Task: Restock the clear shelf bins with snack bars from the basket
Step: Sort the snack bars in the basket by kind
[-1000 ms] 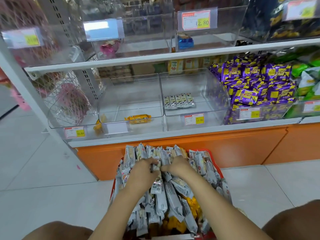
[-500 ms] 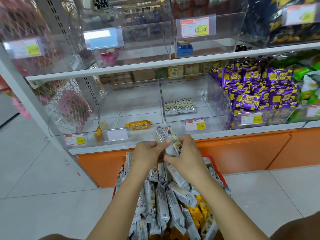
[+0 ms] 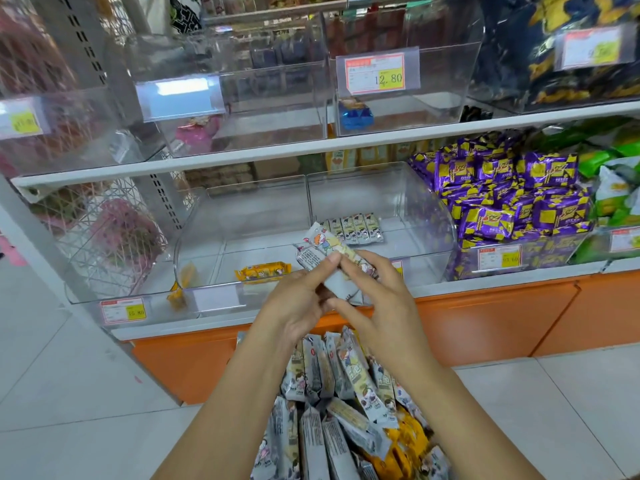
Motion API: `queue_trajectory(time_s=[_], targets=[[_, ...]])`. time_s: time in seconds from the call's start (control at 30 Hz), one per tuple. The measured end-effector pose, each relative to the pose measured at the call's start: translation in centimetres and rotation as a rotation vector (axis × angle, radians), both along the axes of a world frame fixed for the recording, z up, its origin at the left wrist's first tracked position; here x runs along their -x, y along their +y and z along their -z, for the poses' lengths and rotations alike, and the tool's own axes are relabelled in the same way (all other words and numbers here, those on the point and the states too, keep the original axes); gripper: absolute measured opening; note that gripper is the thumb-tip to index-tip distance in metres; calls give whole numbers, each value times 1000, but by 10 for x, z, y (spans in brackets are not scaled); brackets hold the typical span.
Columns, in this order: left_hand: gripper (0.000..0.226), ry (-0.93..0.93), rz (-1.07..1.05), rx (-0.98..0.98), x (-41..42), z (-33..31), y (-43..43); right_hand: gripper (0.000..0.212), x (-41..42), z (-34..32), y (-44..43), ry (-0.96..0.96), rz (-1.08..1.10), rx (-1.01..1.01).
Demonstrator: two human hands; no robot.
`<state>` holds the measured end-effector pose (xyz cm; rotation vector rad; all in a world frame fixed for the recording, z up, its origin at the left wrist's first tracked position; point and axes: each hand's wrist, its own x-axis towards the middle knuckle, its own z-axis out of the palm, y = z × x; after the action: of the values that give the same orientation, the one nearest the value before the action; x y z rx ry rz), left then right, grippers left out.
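Both hands hold a small bunch of grey-white snack bars [image 3: 320, 251] in front of the lower shelf. My left hand [image 3: 298, 303] grips the bunch from the left, and my right hand [image 3: 377, 296] grips it from the right. Below them the basket's pile of snack bars [image 3: 332, 403] holds many grey bars and some yellow ones. The right clear bin [image 3: 415, 216] holds a short row of grey bars [image 3: 356, 228]. The left clear bin [image 3: 242, 220] holds one yellow bar [image 3: 263, 271].
A purple-wrapped snack pile [image 3: 512, 199] fills the bin to the right, with green packs beyond. The upper shelf [image 3: 311, 150] carries nearly bare clear bins with price tags. An orange base panel [image 3: 485, 320] runs under the shelf. White floor tiles lie on both sides.
Both hands left the basket's pile and rose with a bunch of grey bars up to the level of the lower bins. The view tilted upward.
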<state>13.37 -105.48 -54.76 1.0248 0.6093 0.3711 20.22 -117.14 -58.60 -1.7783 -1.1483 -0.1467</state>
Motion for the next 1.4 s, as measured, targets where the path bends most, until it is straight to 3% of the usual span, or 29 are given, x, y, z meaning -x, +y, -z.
queue_trajectory(time_s=[0.1,0.2,0.33,0.5,0.6,0.87,1.0,1.07,1.13,1.2,1.27,1.33,1.4], targets=[[49,-23,-8,41,-13,-7,5,65,-12,-3,4,59,-47,-45],[34,-112,73,132,-25,-12,14,68,-26,-8,11,88,-28,-86],[52,-271,209,236,-37,-15,26,68,-37,-15,20,48,48,-18],[43,-250,271,209,-55,-17,47,82,-53,-29,34,168,-7,118],[34,-228,291,152,-64,-18,56,68,-65,-32,42,258,17,60],[37,-300,369,233,-96,-16,84,43,-90,-38,61,143,88,134],[24,-112,272,-8,-117,-17,101,43,-130,-55,80,299,149,234],[30,101,69,-377,-126,-13,115,48,-161,-57,95,252,264,384],[31,332,-146,-889,-127,-7,125,62,-193,-49,113,150,385,584],[34,410,-214,-1173,-121,-1,124,71,-219,-32,131,93,445,738],[32,466,-172,-1228,-116,7,122,69,-234,-13,143,59,495,843],[15,451,-145,-1232,-113,16,122,60,-244,4,151,12,523,907],[25,414,-139,-1223,-112,20,124,53,-249,14,158,3,533,962]])
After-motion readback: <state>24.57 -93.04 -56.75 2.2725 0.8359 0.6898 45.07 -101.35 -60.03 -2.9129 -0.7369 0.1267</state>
